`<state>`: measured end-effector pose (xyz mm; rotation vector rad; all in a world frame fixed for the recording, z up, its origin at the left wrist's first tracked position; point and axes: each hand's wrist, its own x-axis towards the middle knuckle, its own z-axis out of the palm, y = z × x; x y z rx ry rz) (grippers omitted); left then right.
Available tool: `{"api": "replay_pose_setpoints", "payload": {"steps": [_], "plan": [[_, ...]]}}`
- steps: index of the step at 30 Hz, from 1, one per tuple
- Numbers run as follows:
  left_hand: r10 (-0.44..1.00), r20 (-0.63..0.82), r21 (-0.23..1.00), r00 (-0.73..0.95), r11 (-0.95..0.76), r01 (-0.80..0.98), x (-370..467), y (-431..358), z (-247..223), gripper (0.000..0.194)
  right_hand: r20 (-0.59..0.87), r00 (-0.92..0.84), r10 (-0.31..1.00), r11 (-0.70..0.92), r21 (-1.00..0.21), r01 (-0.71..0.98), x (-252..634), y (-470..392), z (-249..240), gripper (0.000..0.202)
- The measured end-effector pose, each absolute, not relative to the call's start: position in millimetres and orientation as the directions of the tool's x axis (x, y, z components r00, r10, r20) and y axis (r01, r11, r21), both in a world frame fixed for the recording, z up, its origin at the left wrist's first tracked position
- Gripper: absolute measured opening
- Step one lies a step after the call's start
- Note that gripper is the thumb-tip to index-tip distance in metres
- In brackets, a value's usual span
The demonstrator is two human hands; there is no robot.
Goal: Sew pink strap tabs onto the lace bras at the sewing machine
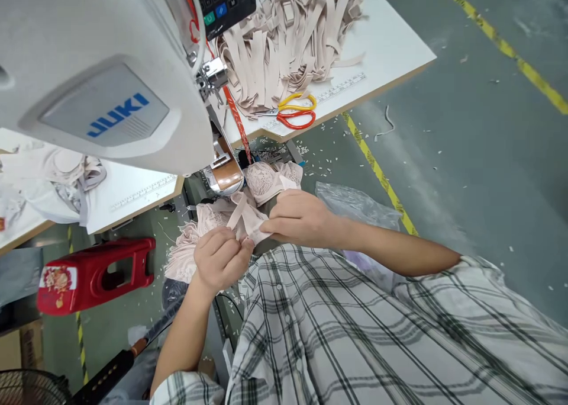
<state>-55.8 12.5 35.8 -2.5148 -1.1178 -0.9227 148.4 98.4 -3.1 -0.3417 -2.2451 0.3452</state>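
A pale pink lace bra hangs in front of my shirt, just below the sewing machine head. My left hand is closed, thumb against the curled fingers, on the bra's lower edge. My right hand pinches the bra's band from the other side, so the fabric stretches between the two hands. A looped strip of the same pink fabric stands up between them. More pink lace pieces are bunched beside my left hand. What lies inside my left fingers is partly hidden.
The white sewing machine looms at upper left. Yellow and red scissors lie near the edge of the white table, beside a heap of beige straps. A red plastic stool and a fan stand at left.
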Motion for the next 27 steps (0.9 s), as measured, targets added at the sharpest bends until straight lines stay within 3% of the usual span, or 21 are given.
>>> {"api": "replay_pose_setpoints", "payload": {"steps": [4, 7, 8, 10, 12, 15, 17, 24, 27], "plan": [[0.617, 0.624, 0.093, 0.479, -0.668, 0.739, -58.3, 9.8, 32.3, 0.020, 0.656, -0.656, 0.374, 0.906, -0.411, 0.105, 145.9, 97.8, -3.8, 0.016], [0.871, 0.419, 0.390, 0.259, -0.430, 0.814, -59.1, 6.8, 28.8, 0.012, 0.469, -0.730, 0.498, 0.757, -0.645, 0.102, 144.8, 98.7, -3.6, 0.020], [0.948, 0.288, 0.532, 0.134, -0.274, 0.801, -59.1, 6.3, 27.7, 0.012, 0.349, -0.761, 0.548, 0.635, -0.765, 0.106, 144.3, 99.5, -3.3, 0.021], [0.998, 0.007, 0.790, -0.063, 0.034, 0.612, -58.7, 6.6, 25.2, 0.014, 0.071, -0.805, 0.589, 0.287, -0.949, 0.126, 142.8, 101.2, -2.6, 0.025], [0.971, -0.205, 0.939, -0.121, 0.230, 0.255, -57.8, 8.5, 21.7, 0.018, -0.146, -0.818, 0.557, -0.057, -0.989, 0.137, 140.4, 102.5, -2.2, 0.033], [0.911, -0.406, 0.898, -0.069, 0.384, -0.216, -55.1, 12.6, 15.9, 0.027, -0.300, -0.819, 0.490, -0.374, -0.920, 0.114, 136.0, 101.8, -1.5, 0.036], [0.887, -0.460, 0.835, -0.041, 0.417, -0.359, -53.1, 14.7, 13.0, 0.031, -0.343, -0.810, 0.476, -0.462, -0.881, 0.102, 133.9, 100.1, 0.2, 0.035], [0.887, -0.460, 0.824, -0.020, 0.419, -0.381, -56.9, 17.2, 12.6, 0.029, -0.313, -0.803, 0.507, -0.421, -0.903, 0.087, 137.7, 98.5, 4.9, 0.033], [0.926, -0.370, 0.919, -0.072, 0.354, -0.173, -56.5, 14.0, 3.4, 0.025, -0.337, -0.781, 0.526, -0.458, -0.886, 0.073, 137.5, 101.3, -0.5, 0.031]]}}
